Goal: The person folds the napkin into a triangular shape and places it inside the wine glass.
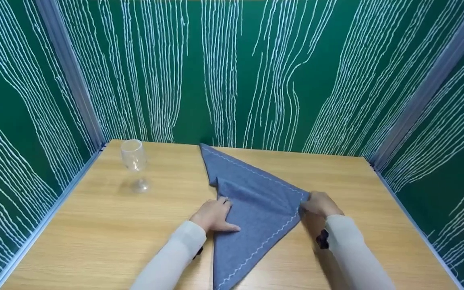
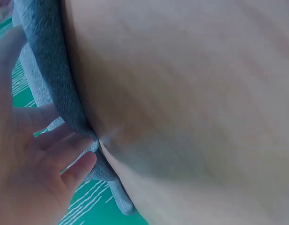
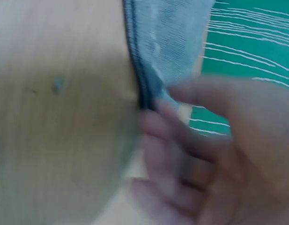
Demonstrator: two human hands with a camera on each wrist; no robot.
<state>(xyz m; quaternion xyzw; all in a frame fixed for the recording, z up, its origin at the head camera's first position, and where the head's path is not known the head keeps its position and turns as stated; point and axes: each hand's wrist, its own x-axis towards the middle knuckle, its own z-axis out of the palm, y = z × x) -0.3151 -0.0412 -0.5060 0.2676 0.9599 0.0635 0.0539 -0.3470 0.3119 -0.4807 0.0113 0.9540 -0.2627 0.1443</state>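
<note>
A grey-blue cloth [image 1: 256, 205] with white wavy stitching along its edges lies folded into a rough triangle on the table. A raised crease runs across its upper part. My left hand [image 1: 215, 215] rests on the cloth's left edge, thumb spread out to the right. Up close in the left wrist view, fingertips of that hand [image 2: 46, 159] touch the cloth's rounded edge [image 2: 71, 108]. At the right corner, my right hand [image 1: 321, 203] pinches the cloth between thumb and fingers. The right wrist view shows that hand [image 3: 214, 145] gripping the narrow cloth tip [image 3: 156, 84].
A clear stemmed glass [image 1: 134, 161] stands upright at the back left of the wooden table [image 1: 167, 173]. Green walls [image 1: 191, 88] with white wavy lines enclose the table at the back and sides, with grey posts [image 1: 71, 76] at the corners.
</note>
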